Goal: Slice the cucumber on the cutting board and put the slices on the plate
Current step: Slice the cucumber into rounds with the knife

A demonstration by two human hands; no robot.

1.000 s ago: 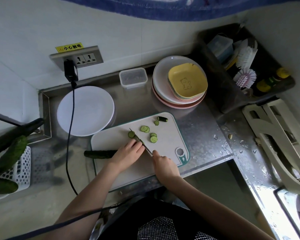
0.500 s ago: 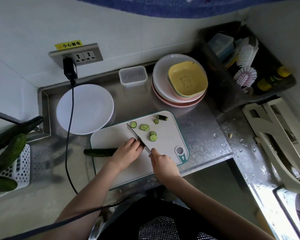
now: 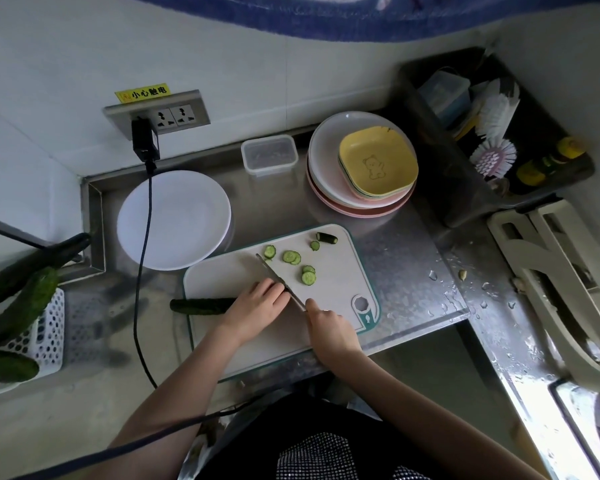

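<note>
The cucumber [image 3: 201,305] is laid across the left edge of the board [image 3: 329,292], its uncut length sticking out over the counter [image 3: 395,258], so that the cut end can be fed toward the blade. That end is covered by the left hand [image 3: 255,304], whose fingers are curled over it to pin it down; the fingertips appear tucked back from the edge, likely to keep them clear of the cut. The knife [image 3: 279,280] is held by its handle in the right hand [image 3: 328,327], fingers wrapped round it, with the blade set just beside the left fingers and angled away toward the far side of the board. The two hands are close together, parted only by the blade.

Several slices [image 3: 291,257] are scattered on the far half of the board, with the trimmed tip [image 3: 326,238] lying near the back corner, out of the way of the cutting. The white plate [image 3: 174,220] is set just behind the board's left corner, near enough for slices to be moved over easily; nothing is seen on it yet. Slicing is judged to be at an early stage, most of the cucumber being still whole.
</note>
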